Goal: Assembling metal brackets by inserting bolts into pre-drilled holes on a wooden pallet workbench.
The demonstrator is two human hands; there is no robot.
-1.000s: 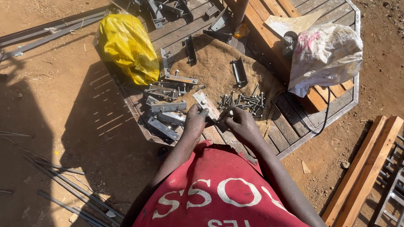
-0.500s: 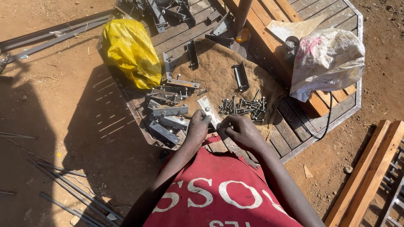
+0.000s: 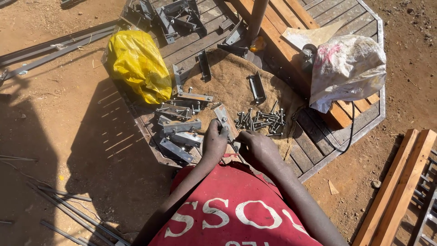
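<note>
Outdoors, slatted metal table (image 3: 318, 155), burlap (image 3: 227, 86), dirt ground (image 3: 54, 136), hands (image 3: 236, 143) on bracket (image 3: 224, 117).

dull grey metal bracket (image 3: 223, 119) on rough burlap sacking (image 3: 236, 86)

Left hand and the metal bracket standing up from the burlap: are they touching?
Touching. In the head view the left hand has its fingers closed around the lower end of the metal bracket, with no gap showing between them.

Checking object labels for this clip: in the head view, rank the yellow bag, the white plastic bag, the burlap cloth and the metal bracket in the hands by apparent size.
1. Burlap cloth, though partly covered.
2. White plastic bag and yellow bag: too alike to rank.
3. Metal bracket held by the left hand and right hand.
</note>
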